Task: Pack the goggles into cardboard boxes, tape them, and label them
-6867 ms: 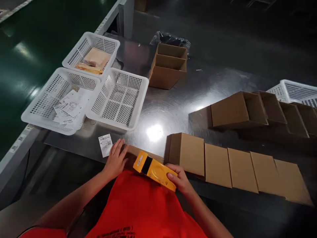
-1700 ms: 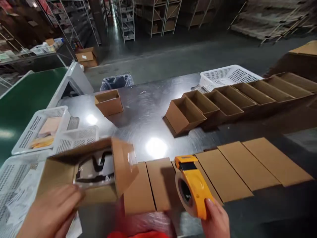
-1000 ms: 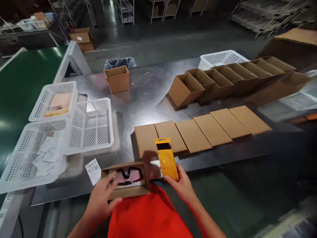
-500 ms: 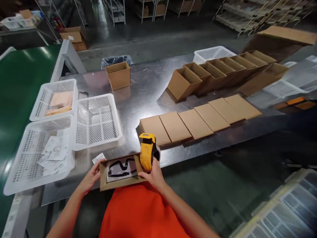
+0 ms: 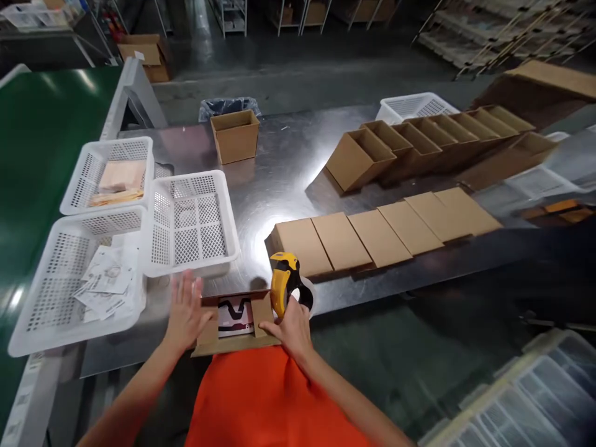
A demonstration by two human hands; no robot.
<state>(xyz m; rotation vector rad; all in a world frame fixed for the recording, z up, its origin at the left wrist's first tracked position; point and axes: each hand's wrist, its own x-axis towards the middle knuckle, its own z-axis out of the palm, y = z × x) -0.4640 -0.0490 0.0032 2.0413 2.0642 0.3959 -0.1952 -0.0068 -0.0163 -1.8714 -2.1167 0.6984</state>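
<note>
In front of my body at the table edge lies a cardboard box with its top open. Inside it shows a package printed with a black goggle-like shape. My left hand is at the box's left end, fingers stretched out and thumb by the folded-in left flap. My right hand grips a yellow tape dispenser at the box's right end, its thumb on the right flap. Part of the package is hidden under the two end flaps.
Closed boxes stand in a row right of the dispenser, with open boxes behind them. Left are a basket, one with leaflets and one with envelopes. A green conveyor runs along the left.
My left hand has let go of the box's side and moved over its left end, fingers spread. Both end flaps are now folded inward over the package. The dispenser stays in my right hand.
</note>
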